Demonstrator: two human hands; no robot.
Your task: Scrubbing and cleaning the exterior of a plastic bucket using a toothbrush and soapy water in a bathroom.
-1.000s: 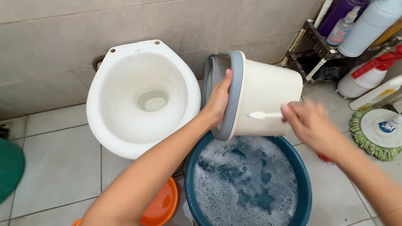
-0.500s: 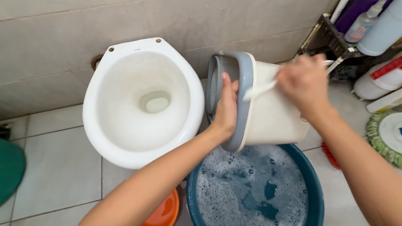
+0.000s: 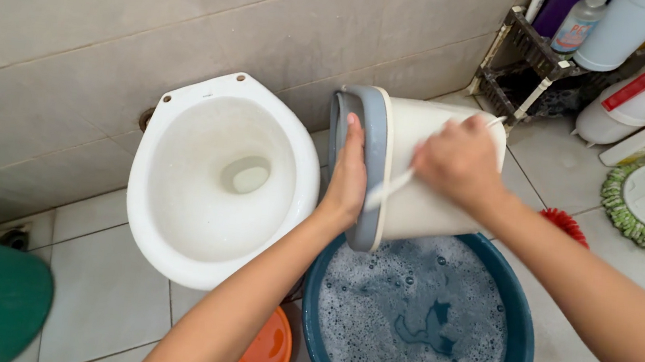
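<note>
Bucket (image 3: 427, 176), cream plastic with a grey rim, lies tipped on its side above a dark teal basin (image 3: 513, 305), mouth turned toward the white toilet bowl (image 3: 218, 186). From my remote seat I judge the scrubbing goes best with the rim pinned firm and the strokes kept over the basin, so drips fall into the suds rather than onto the tiled floor (image 3: 103, 294). Foamy water fills the basin, a little blue showing through the bubbles; the toilet holds a small pool at its drain; the bucket's inside is hidden from me. An orange bowl (image 3: 260, 358) sits by the basin, contents not visible. My left hand (image 3: 348, 180) clasps the grey rim, fingers wrapped over its edge. My right hand (image 3: 460, 160) is closed round a slim white brush (image 3: 387, 189), laid against the bucket's wall. Behind, a corner rack (image 3: 523, 54) carries cleaning bottles.
</note>
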